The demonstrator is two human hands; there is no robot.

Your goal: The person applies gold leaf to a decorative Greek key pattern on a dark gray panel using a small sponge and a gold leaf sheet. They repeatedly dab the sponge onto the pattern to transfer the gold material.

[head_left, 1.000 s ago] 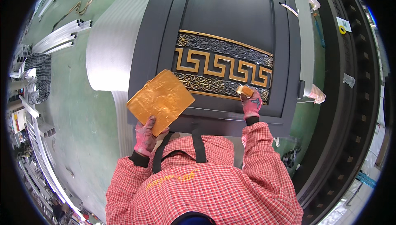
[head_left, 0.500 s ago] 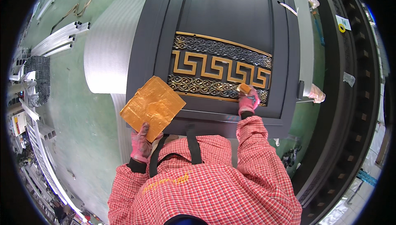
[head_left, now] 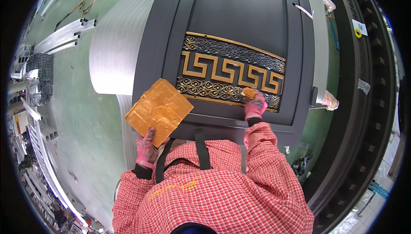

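Bright light glares off the white sheet (head_left: 117,41), while fisheye distortion curves the dark-rimmed edges.

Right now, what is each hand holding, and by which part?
Left hand: the gold-coated square board, near its lower corner. Right hand: a small gold-stained block, by the end nearer the wearer.

Board (head_left: 160,105) glossy, wrinkled; panel (head_left: 239,15) smooth, satin; scrollwork (head_left: 205,89) rough, metallic-looking.
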